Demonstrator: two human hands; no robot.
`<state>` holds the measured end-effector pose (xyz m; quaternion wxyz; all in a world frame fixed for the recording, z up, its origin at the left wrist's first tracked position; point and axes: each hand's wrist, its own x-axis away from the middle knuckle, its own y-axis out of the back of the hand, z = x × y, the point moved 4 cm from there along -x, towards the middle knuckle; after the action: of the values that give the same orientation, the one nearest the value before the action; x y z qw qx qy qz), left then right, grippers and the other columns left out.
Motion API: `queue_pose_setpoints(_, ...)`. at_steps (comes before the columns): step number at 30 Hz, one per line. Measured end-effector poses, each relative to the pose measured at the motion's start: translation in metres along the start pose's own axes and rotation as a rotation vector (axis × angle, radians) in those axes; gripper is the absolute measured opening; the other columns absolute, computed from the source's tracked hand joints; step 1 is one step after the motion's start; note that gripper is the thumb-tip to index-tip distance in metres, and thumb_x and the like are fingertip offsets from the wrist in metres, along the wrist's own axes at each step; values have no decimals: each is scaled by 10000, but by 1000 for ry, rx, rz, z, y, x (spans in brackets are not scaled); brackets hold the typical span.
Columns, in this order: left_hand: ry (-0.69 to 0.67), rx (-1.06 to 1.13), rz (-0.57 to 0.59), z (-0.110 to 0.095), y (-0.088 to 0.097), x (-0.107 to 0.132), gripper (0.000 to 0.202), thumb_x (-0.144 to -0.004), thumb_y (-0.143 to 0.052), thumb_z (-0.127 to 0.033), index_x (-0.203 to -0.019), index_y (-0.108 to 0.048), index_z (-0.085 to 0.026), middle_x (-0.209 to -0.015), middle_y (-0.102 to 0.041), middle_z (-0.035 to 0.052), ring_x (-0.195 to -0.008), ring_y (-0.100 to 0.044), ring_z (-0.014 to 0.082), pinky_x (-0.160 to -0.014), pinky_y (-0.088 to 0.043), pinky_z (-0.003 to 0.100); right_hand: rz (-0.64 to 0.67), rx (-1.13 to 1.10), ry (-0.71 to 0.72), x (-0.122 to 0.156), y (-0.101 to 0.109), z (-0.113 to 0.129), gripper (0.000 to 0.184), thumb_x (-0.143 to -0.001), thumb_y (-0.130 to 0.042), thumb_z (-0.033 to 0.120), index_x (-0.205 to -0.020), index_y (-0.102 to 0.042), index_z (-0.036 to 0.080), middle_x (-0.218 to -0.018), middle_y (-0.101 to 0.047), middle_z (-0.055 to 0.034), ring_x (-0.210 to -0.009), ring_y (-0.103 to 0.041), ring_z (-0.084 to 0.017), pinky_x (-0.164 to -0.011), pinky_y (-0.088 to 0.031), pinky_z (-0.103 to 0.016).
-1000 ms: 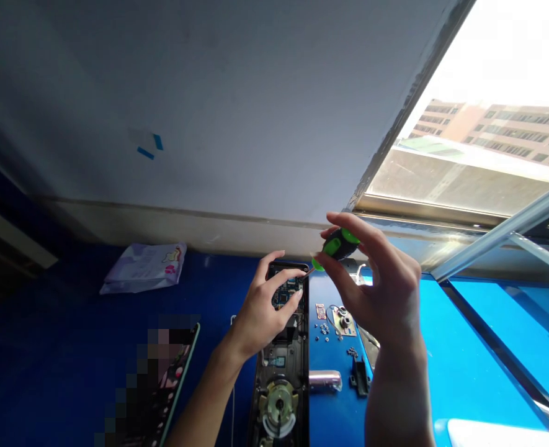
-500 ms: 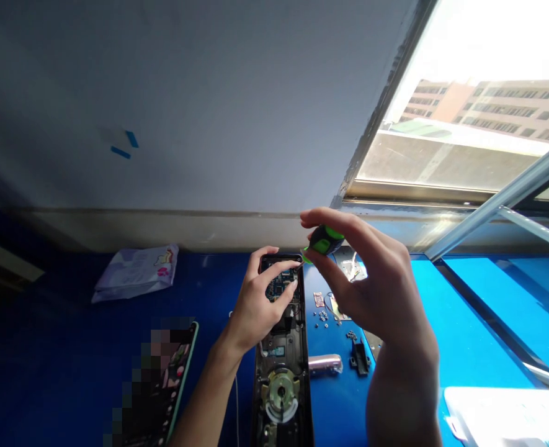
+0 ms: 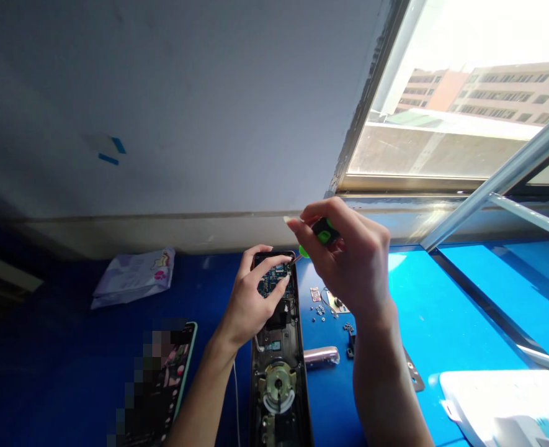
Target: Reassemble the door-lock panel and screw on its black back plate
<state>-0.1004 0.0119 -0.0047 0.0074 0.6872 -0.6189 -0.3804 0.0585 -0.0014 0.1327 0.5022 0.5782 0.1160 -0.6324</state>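
Note:
A long black electronic housing [image 3: 280,332] lies lengthwise before me. It has a blue circuit board [image 3: 265,284] at its far end and a round metal part [image 3: 278,383] nearer me. My left hand [image 3: 254,298] rests over the board end with its fingers spread, index finger and thumb tips near the right rim. In my right hand [image 3: 348,248] is a green and black screwdriver [image 3: 324,231], held tilted. Its thin shaft slants down to the board's upper right corner beside my left fingertips; the tip's exact contact is too small to make out.
Right of the housing lie several small screws [image 3: 319,310], a small copper-coloured board [image 3: 315,294], a pink cylinder [image 3: 321,356] and a black bracket [image 3: 351,345], partly behind my forearm. A phone [image 3: 181,372] and a lilac packet [image 3: 132,277] are left; a white case [image 3: 502,397] lies right.
My right hand has changed its hold on the screwdriver, its fingers now closed further round the handle. The view has shifted slightly. My left hand stays over the board.

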Motion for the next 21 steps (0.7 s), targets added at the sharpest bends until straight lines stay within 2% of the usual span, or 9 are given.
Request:
queue_pose_setpoints(2, -10, -4, -10, 0, 1, -1, 245, -965, -679, -263, -1201, -733, -302, -1391, -565, 53, -1345, -586, 244, -1218, -464, 428, 117, -70, 17, 0, 0, 1, 76, -1032, -596, 180, -1064, -664, 195, -851, -703, 19, -663, -593, -69, -630, -483, -222)
queue_pose_setpoints(5, -18, -12, -18, 0, 3, -1, 244, -966, -663, -247, -1194, -735, -297, -1387, -570, 53, -1333, -599, 250, -1197, -483, 423, 244, -151, -1, 1, 0, 1, 323, -1040, -499, 144, -1345, -580, 208, -1079, -745, -23, -772, -664, -90, -697, -525, -242)
queue_pose_setpoints(7, -17, -14, -13, 1, 3, -1, 261, -964, -664, -246, -1212, -729, -298, -1380, -575, 56, -1331, -601, 253, -1188, -489, 423, 231, -168, -25, 1, 0, 1, 331, -1013, -502, 130, -1319, -592, 217, -1126, -740, -30, -814, -669, -105, -721, -527, -263)
queue_pose_setpoints(10, -21, -15, -8, 2, 3, -2, 263, -974, -661, -250, -1225, -717, -303, -1377, -580, 53, -1339, -593, 246, -1195, -474, 425, 117, -71, -73, 1, 0, -2, 72, -1005, -643, 279, -989, -663, 211, -884, -695, 5, -702, -579, -105, -623, -455, -276)
queue_pose_setpoints(12, -31, -17, -13, 2, 3, -2, 242, -983, -653, -252, -1211, -717, -299, -1376, -582, 51, -1338, -591, 239, -1207, -458, 425, 61, -5, -90, 2, 1, -3, 230, -985, -712, 378, -846, -641, 209, -752, -633, 29, -636, -510, -94, -581, -412, -276)
queue_pose_setpoints(13, -33, -19, -16, 1, 3, -2, 232, -984, -651, -253, -1202, -719, -295, -1372, -584, 52, -1333, -593, 237, -1210, -453, 424, 58, 3, -89, 2, 1, -3, 211, -993, -703, 363, -860, -652, 209, -748, -636, 31, -633, -511, -91, -587, -418, -272)
queue_pose_setpoints(15, -26, -19, -13, 1, 3, -2, 225, -979, -653, -259, -1192, -723, -287, -1365, -588, 56, -1322, -599, 239, -1206, -455, 424, 99, -32, -72, 3, 3, -1, 81, -1018, -611, 233, -1050, -681, 209, -853, -703, 11, -670, -571, -93, -638, -468, -264)
queue_pose_setpoints(18, 3, 7, -4, 0, 3, -1, 245, -964, -659, -268, -1200, -727, -281, -1370, -592, 65, -1332, -594, 253, -1197, -461, 427, 195, -120, -34, 3, 7, 4, 412, -942, -517, 116, -1339, -593, 198, -1094, -752, -46, -860, -688, -144, -789, -547, -314)
queue_pose_setpoints(21, 30, 59, -15, 0, 4, 0, 244, -971, -648, -287, -1200, -730, -276, -1393, -597, 72, -1364, -577, 261, -1216, -441, 437, 213, -107, -52, 3, 9, 5, 360, -944, -563, 177, -1297, -629, 200, -1112, -759, -54, -866, -704, -167, -801, -560, -345)
